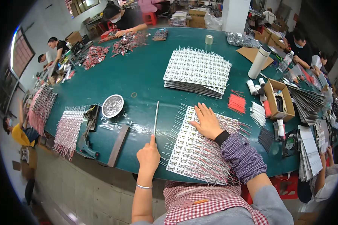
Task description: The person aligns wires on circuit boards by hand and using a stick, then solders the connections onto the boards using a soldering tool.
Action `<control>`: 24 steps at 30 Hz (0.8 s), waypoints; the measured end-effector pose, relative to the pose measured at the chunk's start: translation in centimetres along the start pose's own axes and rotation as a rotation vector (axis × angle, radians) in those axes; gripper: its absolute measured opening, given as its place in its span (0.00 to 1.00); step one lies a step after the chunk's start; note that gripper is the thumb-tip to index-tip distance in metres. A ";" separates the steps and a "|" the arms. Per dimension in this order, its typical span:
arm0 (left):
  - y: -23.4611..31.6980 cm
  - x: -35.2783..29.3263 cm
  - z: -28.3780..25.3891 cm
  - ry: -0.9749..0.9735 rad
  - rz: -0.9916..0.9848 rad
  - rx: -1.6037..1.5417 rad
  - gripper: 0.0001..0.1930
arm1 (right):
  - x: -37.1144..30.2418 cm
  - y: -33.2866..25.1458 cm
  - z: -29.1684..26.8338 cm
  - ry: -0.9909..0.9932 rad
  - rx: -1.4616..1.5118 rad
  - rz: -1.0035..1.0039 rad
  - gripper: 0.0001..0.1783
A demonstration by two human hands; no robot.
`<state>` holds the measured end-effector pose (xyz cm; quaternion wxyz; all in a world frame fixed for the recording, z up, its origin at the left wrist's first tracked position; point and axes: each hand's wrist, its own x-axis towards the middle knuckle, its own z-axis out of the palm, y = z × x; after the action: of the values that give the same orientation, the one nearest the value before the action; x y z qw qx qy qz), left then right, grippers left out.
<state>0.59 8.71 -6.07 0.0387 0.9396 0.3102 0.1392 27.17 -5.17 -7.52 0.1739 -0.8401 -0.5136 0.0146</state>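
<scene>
My left hand (149,155) is closed on the lower end of a thin grey rod (156,116), which points away from me above the green table. My right hand (207,123) lies flat, fingers spread, on the upper part of a white circuit board panel (181,150). Rows of thin red and white wires (208,165) cover the panel and stick out past its edges. Beyond that hand rises a stack of similar white panels (197,69). A white bowl (112,106) of silvery bits stands to the left of the rod.
A dark bar (118,146) and a glue gun (87,144) lie at the left, beside another wired panel (69,129). Red tubing (237,103), white tubing (257,114), a cardboard box (278,99) and a flask (259,62) are on the right. Co-workers sit around the green table (139,82).
</scene>
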 end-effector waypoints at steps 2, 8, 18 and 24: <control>0.2 0.2 0.0 -0.008 -0.021 -0.004 0.20 | -0.6 0.2 -0.1 0.000 -0.005 0.005 0.42; 0.7 0.2 -0.1 -0.030 -0.053 -0.015 0.20 | -1.5 0.1 -0.3 0.036 -0.123 -0.036 0.42; 0.9 0.5 -0.3 -0.059 -0.088 -0.099 0.20 | -0.9 -0.6 0.2 0.166 -0.041 -0.038 0.41; -1.8 0.3 -1.9 0.040 -0.307 -0.359 0.18 | -0.7 -0.6 0.5 0.299 -0.033 -0.038 0.37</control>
<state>-0.77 10.26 -4.44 0.2196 0.8566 0.4205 0.2032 26.20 -5.43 -7.92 0.2349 -0.8259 -0.4978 -0.1222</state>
